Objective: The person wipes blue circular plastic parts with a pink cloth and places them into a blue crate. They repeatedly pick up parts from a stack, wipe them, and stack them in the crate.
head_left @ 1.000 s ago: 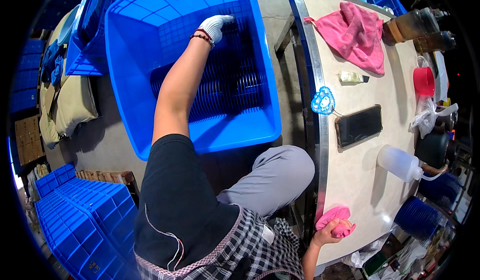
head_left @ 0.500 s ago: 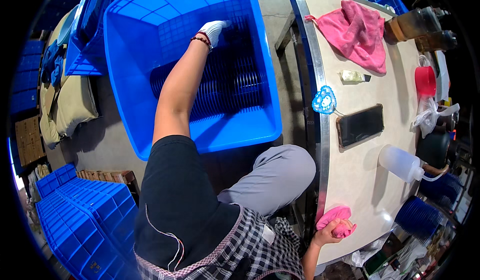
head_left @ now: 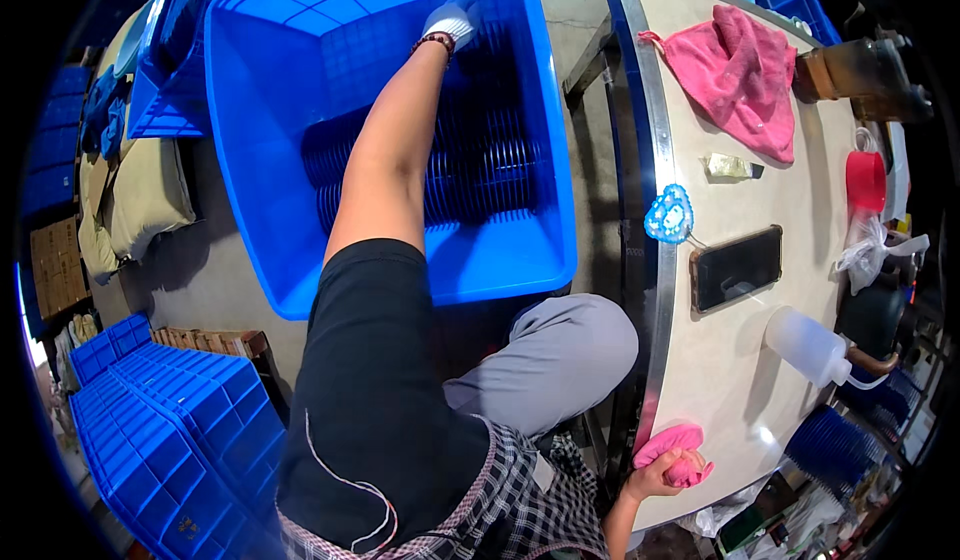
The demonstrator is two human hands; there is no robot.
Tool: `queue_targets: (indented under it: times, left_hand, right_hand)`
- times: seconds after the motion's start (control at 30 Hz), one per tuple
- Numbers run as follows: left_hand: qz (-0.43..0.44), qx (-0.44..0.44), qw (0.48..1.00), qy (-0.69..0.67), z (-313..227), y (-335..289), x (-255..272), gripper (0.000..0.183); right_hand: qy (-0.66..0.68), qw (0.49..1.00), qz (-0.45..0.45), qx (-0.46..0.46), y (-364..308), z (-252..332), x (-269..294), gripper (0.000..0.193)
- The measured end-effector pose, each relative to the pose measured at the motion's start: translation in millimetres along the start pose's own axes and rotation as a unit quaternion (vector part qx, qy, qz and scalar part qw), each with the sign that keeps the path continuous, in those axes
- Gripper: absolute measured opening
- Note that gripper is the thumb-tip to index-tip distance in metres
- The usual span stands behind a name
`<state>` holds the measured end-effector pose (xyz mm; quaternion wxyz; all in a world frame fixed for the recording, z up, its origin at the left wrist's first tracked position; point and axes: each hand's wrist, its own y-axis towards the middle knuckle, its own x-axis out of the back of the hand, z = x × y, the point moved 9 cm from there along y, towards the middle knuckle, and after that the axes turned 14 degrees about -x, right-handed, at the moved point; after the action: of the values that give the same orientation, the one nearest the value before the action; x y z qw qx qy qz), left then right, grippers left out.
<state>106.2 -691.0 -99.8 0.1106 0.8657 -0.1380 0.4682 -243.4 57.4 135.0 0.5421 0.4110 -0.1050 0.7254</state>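
My left arm stretches into a big blue plastic bin [head_left: 390, 305]. At its end my left hand [head_left: 455, 22], in a white glove with a beaded bracelet at the wrist, is over the far part of the bin. Its fingers are lost in shadow and blur, so any grip is hidden. Rows of thin dark blue discs [head_left: 485, 175], packed on edge, lie in the bin below my forearm. On the near edge of the table [head_left: 720, 360], my bare right hand [head_left: 655, 478] is closed around a bunched pink cloth [head_left: 670, 442].
On the table lie another pink cloth [head_left: 735, 85], a crumpled tube [head_left: 730, 167], a phone [head_left: 738, 270] with a blue charm [head_left: 668, 214], and a white squeeze bottle [head_left: 805, 345]. More dark discs [head_left: 830, 445] stand at right. Blue crates [head_left: 180, 430] sit at left.
My left hand has moved farther into the bin and slightly right. The view has shifted a little; my right hand still holds the pink cloth at the table edge.
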Motion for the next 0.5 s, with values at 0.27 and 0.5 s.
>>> queue_targets:
  times: [0.27,0.5]
  left_hand:
    - [0.057,-0.039,0.995,0.069,13,3,-33,0.053]
    - [0.042,-0.041,0.998,-0.009,-4,-16,-16,0.053]
  right_hand:
    - [-0.013,1.0,0.006,0.008,5,6,-4,0.011]
    - [0.015,1.0,0.011,0.016,7,5,-5,0.01]
